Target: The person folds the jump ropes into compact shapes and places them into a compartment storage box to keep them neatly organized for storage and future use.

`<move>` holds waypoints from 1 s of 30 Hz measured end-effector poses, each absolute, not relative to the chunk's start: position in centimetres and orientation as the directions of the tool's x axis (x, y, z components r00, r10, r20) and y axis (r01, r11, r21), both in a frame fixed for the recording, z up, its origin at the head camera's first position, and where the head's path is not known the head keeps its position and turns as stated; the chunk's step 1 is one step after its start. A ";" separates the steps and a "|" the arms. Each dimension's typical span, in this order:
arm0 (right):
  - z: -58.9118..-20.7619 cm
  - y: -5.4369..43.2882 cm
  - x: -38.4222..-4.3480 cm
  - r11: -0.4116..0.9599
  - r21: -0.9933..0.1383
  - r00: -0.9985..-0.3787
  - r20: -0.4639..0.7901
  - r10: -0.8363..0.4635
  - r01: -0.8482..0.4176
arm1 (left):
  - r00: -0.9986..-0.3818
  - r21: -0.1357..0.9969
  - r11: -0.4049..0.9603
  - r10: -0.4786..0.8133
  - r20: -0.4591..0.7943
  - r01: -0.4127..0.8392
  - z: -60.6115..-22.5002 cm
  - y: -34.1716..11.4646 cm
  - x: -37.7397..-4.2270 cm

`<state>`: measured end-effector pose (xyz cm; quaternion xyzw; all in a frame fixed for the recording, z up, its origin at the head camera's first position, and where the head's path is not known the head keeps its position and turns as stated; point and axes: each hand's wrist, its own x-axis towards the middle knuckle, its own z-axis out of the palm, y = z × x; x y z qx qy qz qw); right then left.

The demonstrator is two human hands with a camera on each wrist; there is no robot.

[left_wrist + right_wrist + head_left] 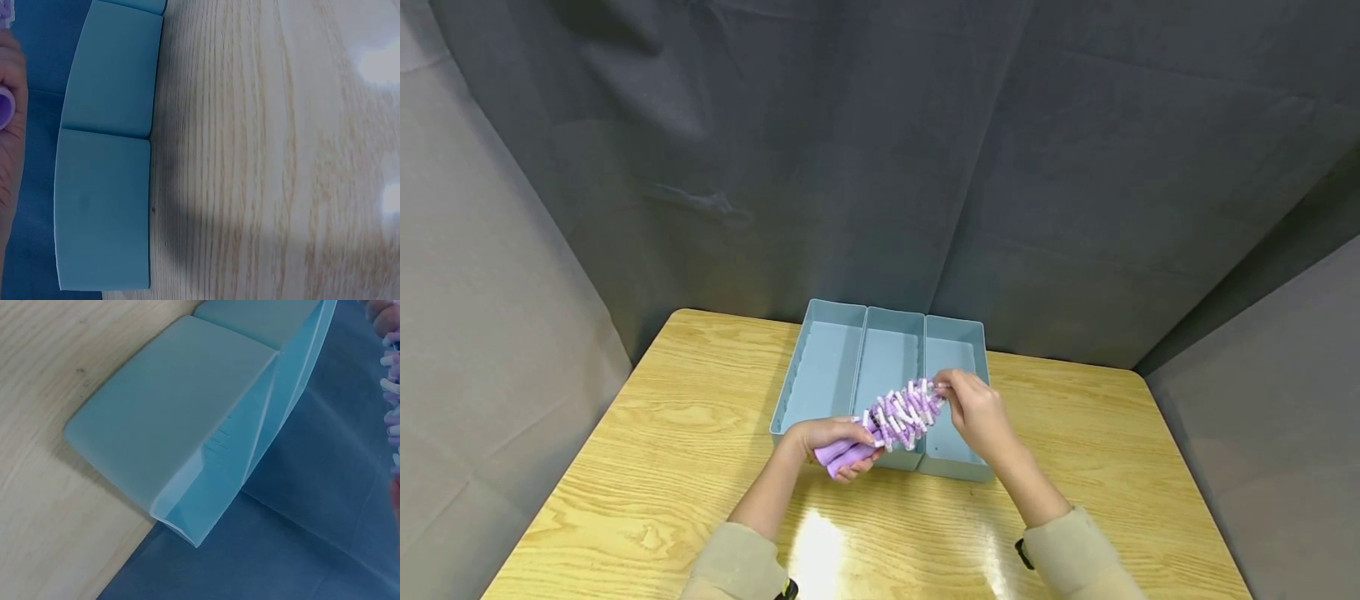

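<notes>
A folded jump rope [904, 417] with white and purple beads and lilac handles is held above the blue bins in the head view. My left hand [837, 446] grips it at the handles, thumb on top, with the handle ends sticking out toward the near left. At the bundle's far right end, my right hand [973, 408] pinches the beaded cord. One hollow handle end [5, 107] shows at the left edge of the left wrist view. Only a strip of the beads [392, 394] appears in the right wrist view.
Three long blue bins [827, 354] stand side by side at the back of the wooden table [647, 467]. Dark grey curtain [850, 167] hangs behind the table, with lighter grey cloth at both sides.
</notes>
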<state>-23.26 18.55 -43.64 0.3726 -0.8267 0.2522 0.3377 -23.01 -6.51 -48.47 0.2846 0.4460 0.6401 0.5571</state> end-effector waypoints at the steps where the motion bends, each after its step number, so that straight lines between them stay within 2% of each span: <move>1: -43.5 18.5 -23.2 0.603 -0.167 -0.503 0.739 -0.448 -0.781 | -0.216 0.888 0.022 0.967 -0.136 -0.459 -48.6 -6.5 -23.0; 5: -43.1 18.4 -23.1 0.627 -0.213 -0.570 0.688 -0.448 -0.749 | -0.215 0.890 0.045 0.964 -0.158 -0.455 -49.2 -6.6 -23.2; 12: -42.5 18.2 -22.9 0.615 -0.464 -0.753 0.545 -0.368 -0.637 | -0.217 0.896 0.065 0.960 -0.176 -0.438 -49.5 -6.6 -23.3; 16: -42.3 18.1 -22.9 0.596 -0.607 -0.847 0.442 -0.295 -0.525 | -0.212 0.898 0.067 0.962 -0.174 -0.436 -49.4 -6.6 -23.3; 20: -42.2 18.1 -23.1 0.516 -0.782 -0.936 0.277 -0.215 -0.350 | -0.218 0.896 0.064 0.960 -0.175 -0.440 -49.5 -6.5 -23.4; 24: -42.2 18.2 -23.4 0.410 -0.898 -0.980 0.092 -0.177 -0.158 | -0.214 0.891 0.073 0.959 -0.186 -0.448 -49.6 -6.5 -23.3; 30: -42.5 18.5 -23.7 0.209 -0.975 -0.972 -0.118 -0.204 0.075 | -0.216 0.897 0.072 0.959 -0.182 -0.436 -49.5 -6.4 -23.1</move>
